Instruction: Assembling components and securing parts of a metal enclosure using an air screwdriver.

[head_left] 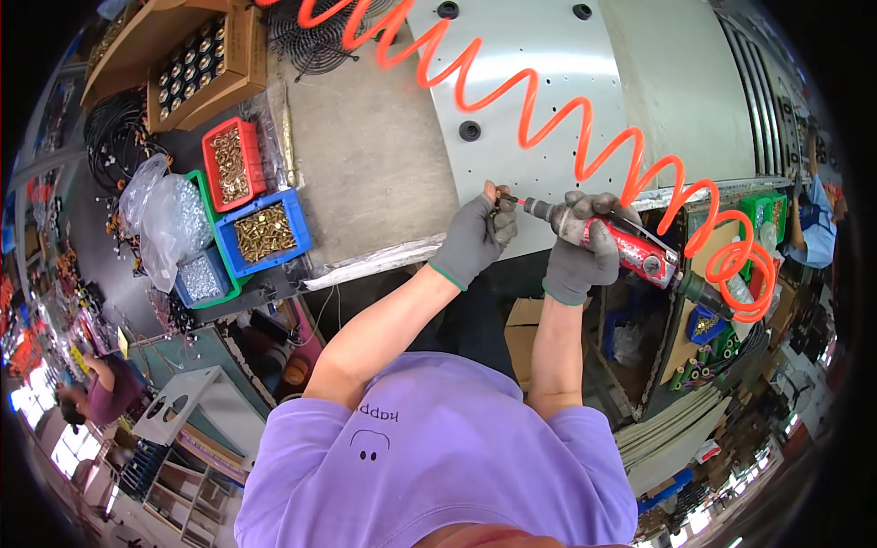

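Observation:
My right hand (582,258), in a grey glove, is wrapped round a red air screwdriver (639,255). The tool lies almost level, its bit pointing left at my other hand. My left hand (471,239), gloved alike with bare fingertips, is closed in a pinch at the tip of the bit. Whatever sits between its fingers is too small to make out. Both hands are at the near edge of a shiny metal panel (512,173) with small holes and black round feet. An orange coiled air hose (539,100) stretches across the panel and loops down behind the tool.
Left on the bench stand a red bin (213,166) and a blue bin (302,239) of brass-coloured screws, beside clear plastic bags (169,215). Behind them is a cardboard box (239,68) of dark cylinders. Other people (105,388) are at far left and far right.

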Tool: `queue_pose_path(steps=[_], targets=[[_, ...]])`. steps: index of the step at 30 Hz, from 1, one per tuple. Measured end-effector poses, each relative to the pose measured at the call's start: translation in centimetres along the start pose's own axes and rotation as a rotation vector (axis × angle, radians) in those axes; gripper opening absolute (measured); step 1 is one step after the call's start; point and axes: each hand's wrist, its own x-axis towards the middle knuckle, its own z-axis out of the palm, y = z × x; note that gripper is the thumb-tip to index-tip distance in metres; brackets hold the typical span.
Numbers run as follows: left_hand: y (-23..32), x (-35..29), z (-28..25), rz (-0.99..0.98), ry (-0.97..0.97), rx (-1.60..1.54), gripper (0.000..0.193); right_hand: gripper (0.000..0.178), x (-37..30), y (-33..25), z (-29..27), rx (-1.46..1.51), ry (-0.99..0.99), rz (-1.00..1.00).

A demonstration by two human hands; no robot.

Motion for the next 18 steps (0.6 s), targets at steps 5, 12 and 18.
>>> queue_pose_path(steps=[5,12,18], targets=[[1.3,-0.9,0.9,0.234,0.015,0.253,0.028,0.038,0.2,1.3,1.6,-0.016,0.075,0.002],[3.3,-1.5,1.9,0.285,-0.063,0.253,0.032,0.037,0.6,2.8,4.1,-0.067,0.077,-0.016],[3.5,-0.2,2.3,0.259,-0.009,0.044,0.026,0.038,1.0,4.0,5.6,-0.161,0.02,-0.035]])
